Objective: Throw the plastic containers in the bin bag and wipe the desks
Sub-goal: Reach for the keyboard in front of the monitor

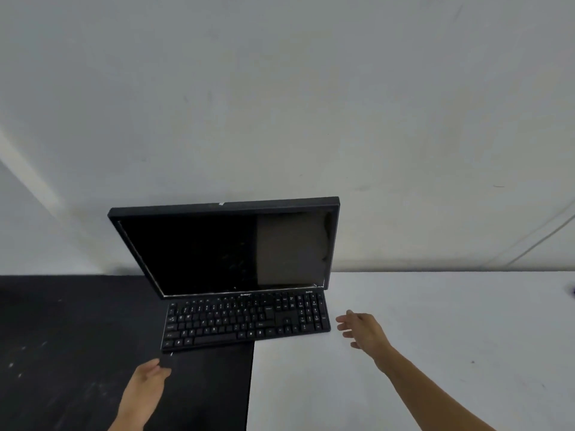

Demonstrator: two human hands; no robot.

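1. Two desks meet under a pale wall (280,88): black desk (62,337) on the left, white desk (435,353) on the right. No plastic containers or bin bag are visible.
2. Left hand (146,387) and right hand (362,332), both loose and empty, flank the keyboard (245,321). Lifting it evenly by both ends seems best.
3. Monitor (224,250) stands just behind the keyboard; open room lies to the right.

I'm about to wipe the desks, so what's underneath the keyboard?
The keyboard straddles the black desk and the white desk, which meet under it. Anything lying directly beneath it is covered.
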